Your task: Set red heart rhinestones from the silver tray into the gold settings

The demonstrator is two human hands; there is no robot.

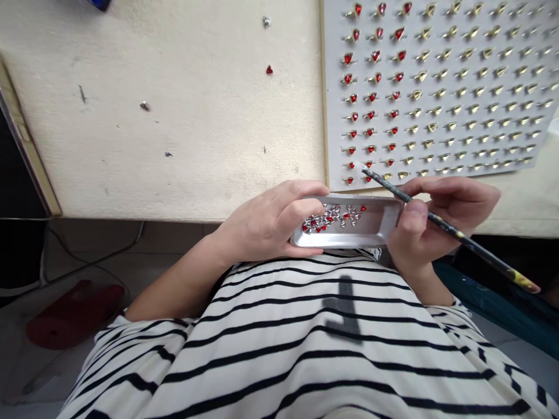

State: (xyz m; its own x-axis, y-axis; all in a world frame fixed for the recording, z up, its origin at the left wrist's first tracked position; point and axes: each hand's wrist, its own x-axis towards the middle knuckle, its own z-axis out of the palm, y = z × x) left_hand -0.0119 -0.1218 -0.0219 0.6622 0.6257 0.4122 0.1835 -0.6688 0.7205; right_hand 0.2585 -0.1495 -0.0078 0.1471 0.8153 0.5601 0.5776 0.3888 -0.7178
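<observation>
My left hand (279, 218) grips the left end of a small silver tray (349, 240) at the table's front edge. Inside lie many tiny heart- or triangle-shaped stones (327, 218), some red side up, others silver. My right hand (437, 218) pinches a dark, paint-specked stick (463, 237) with a whitish tip, and also rests by the tray's right end. The stick's tip points up and left, over the lower left of a board of rings (336, 105). Red stones sit in the ring settings of the left columns; the other settings are bare gold.
Loose on the pale table (196, 70) are a red stone (269, 70), a silver stone (266, 22) and a few small bits. A blue object (100, 3) shows at the top left. Below the table at left lies a red roll-like object (72, 317).
</observation>
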